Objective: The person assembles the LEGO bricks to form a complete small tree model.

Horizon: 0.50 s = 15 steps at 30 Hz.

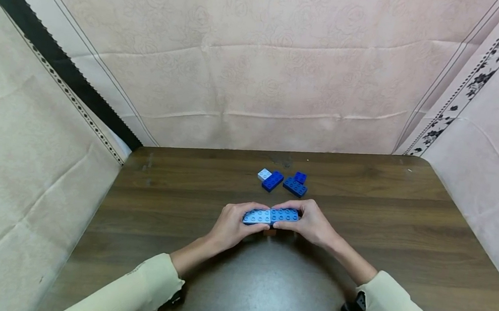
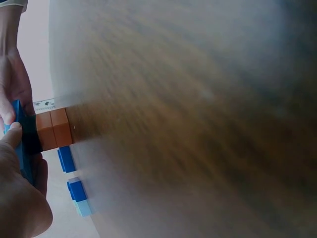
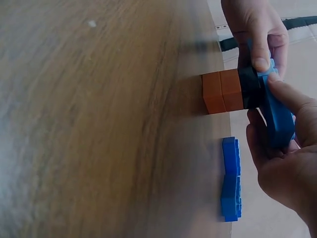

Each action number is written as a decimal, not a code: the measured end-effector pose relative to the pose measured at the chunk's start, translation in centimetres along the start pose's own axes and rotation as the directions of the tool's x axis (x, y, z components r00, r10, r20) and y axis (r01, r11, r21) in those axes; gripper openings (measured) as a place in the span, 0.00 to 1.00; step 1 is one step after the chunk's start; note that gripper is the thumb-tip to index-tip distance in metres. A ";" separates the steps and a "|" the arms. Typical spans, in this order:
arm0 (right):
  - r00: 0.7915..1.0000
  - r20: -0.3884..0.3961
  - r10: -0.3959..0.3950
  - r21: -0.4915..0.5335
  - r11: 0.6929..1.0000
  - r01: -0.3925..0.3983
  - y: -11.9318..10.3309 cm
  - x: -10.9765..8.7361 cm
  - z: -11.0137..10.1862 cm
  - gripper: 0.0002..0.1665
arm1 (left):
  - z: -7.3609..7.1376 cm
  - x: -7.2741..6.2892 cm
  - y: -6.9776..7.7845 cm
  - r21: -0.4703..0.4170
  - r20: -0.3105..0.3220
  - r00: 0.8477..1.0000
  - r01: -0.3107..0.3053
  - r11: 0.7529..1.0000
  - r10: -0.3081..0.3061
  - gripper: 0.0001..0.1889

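Observation:
My left hand [image 1: 230,224] pinches a light blue toy brick [image 1: 255,216] between thumb and fingers. The right hand [image 1: 315,226] grips a darker blue brick [image 1: 285,215] the same way, thumb on the near side. End to end, the two studded bricks form one level row. Beneath their middle stands a short column: a dark brick [image 3: 250,87] directly under the row, then two orange-brown bricks [image 3: 214,93] reaching down to the table. Both hands stay above the table, one on each side of this column.
Beyond the hands on the wooden table [image 1: 183,179] lie loose bricks: a pale blue one [image 1: 264,174], a blue one [image 1: 272,181], another blue one [image 1: 295,187] and a small dark blue one [image 1: 300,177]. Patterned cloth [image 1: 276,77] hangs behind the table's far edge.

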State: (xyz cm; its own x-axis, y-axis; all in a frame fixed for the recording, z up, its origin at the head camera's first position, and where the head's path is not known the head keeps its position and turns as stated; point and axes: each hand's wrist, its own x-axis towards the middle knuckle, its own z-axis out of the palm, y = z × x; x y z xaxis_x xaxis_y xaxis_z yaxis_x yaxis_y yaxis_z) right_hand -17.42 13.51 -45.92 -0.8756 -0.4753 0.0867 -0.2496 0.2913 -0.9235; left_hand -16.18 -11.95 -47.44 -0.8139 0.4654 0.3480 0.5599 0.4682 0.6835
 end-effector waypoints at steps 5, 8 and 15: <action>1.000 0.001 -0.004 0.023 1.000 0.004 0.3 0.1 0.1 0.20 | 0.0 0.0 0.1 0.007 -0.003 1.000 0.002 1.000 -0.002 0.20; 1.000 0.001 -0.008 0.035 0.999 0.008 0.5 0.1 0.1 0.20 | 0.0 -0.1 0.0 0.007 -0.003 1.000 0.002 1.000 -0.002 0.20; 1.000 -0.001 -0.022 0.023 0.999 0.022 0.7 0.1 0.2 0.20 | 0.1 -0.1 -0.1 0.000 -0.014 1.000 -0.012 1.000 0.012 0.19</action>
State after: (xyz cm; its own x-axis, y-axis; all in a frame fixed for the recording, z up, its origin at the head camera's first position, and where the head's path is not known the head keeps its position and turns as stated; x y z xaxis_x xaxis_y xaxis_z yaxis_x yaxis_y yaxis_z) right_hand -17.62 13.52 -46.67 -0.8702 -0.4808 0.1074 -0.2590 0.2612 -0.9299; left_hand -16.13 -11.96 -47.62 -0.8091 0.4607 0.3649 0.5698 0.4628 0.6791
